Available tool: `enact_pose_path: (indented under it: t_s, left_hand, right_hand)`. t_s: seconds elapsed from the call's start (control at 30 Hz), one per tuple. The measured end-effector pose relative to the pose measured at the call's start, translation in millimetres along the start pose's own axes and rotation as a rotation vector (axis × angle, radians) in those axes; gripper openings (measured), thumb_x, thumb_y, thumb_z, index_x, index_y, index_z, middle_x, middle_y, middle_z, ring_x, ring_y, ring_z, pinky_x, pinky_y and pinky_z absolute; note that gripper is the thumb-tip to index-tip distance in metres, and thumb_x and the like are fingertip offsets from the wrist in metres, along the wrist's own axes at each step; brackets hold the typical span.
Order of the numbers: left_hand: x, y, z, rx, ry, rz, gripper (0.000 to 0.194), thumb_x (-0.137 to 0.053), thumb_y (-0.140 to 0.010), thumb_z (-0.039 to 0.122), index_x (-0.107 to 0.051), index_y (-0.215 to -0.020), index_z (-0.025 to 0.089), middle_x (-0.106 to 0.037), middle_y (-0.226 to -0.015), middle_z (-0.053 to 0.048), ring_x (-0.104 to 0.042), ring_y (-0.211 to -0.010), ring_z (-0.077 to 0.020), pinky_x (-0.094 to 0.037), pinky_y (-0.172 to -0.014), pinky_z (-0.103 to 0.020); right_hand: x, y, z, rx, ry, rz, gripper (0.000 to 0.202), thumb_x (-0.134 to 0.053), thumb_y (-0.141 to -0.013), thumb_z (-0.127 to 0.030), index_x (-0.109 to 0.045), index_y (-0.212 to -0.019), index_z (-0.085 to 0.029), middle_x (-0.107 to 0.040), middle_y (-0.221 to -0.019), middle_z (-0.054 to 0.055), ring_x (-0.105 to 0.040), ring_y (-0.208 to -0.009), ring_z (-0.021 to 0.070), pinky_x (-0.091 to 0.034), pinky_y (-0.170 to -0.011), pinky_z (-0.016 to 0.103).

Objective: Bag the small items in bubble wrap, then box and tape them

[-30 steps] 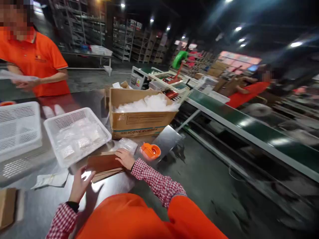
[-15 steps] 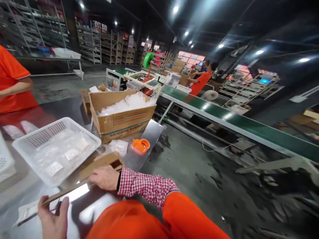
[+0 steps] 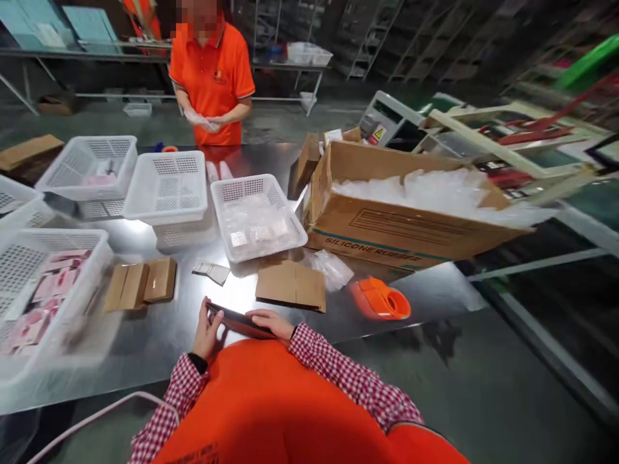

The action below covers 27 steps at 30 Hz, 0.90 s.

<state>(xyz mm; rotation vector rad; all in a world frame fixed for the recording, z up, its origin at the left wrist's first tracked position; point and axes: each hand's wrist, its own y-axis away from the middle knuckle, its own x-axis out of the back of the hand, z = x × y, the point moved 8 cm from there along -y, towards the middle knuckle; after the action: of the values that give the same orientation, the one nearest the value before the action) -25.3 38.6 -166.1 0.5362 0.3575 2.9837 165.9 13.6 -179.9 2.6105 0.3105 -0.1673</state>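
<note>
Close to the table's front edge, a flat brown cardboard carton [image 3: 239,321] is held between my hands, tilted so that its shaded side shows. My left hand [image 3: 207,330] grips its left end, thumb on the near side. Around the right end, my right hand [image 3: 271,323] has its fingers closed. Just beyond lies another flattened carton [image 3: 291,285] on the metal table [image 3: 193,348]. A small printed paper [image 3: 211,271] lies past my left hand. To the right are a clear plastic bag [image 3: 333,269] and an orange tape dispenser [image 3: 382,299].
A white basket [image 3: 294,246] holds clear-wrapped items. Right of it stands a large carton [image 3: 387,225] full of plastic bags. More white baskets [image 3: 104,248] and small brown boxes [image 3: 140,283] are at left. A co-worker [image 3: 213,77] stands across the table.
The view has swung left, bringing more baskets and the co-worker into sight. My right hand has joined my left on the cardboard, now held in front of my body.
</note>
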Motion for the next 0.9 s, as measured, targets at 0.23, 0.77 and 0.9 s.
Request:
enact_pose_path:
  t_s: [0.23, 0.77, 0.9]
  left_hand:
    - [18.4, 38, 1, 0.056, 0.178, -0.321, 0.065, -0.057, -0.078, 0.041, -0.041, -0.136, 0.018, -0.042, -0.145, -0.011, -0.037, -0.133, -0.0271, -0.035, -0.109, -0.042]
    - [8.6, 20, -11, -0.155, -0.135, -0.057, 0.039, -0.056, -0.078, 0.037, -0.057, -0.113, 0.019, -0.058, -0.119, -0.014, -0.048, -0.121, -0.0310, -0.033, -0.105, -0.054]
    - [19.2, 35, -9, -0.266, -0.237, -0.180, 0.028, -0.050, -0.079, 0.029, -0.067, -0.101, 0.023, -0.066, -0.109, -0.011, -0.054, -0.115, -0.0286, -0.035, -0.106, -0.050]
  right_hand:
    - [2, -26, -9, 0.090, -0.147, 0.216, 0.052, -0.052, -0.077, -0.057, -0.061, -0.109, -0.018, -0.063, -0.105, 0.008, -0.057, -0.099, 0.0224, -0.046, -0.087, 0.037]
    - [6, -12, -22, 0.310, 0.416, 0.029, 0.057, -0.073, -0.067, -0.025, -0.056, -0.122, -0.020, -0.052, -0.127, 0.011, -0.046, -0.120, 0.0253, -0.030, -0.106, 0.047]
    - [6, 11, -30, 0.380, 0.667, -0.274, 0.049, -0.067, -0.076, -0.036, -0.058, -0.122, -0.021, -0.044, -0.140, 0.012, -0.041, -0.129, 0.0258, -0.030, -0.108, 0.044]
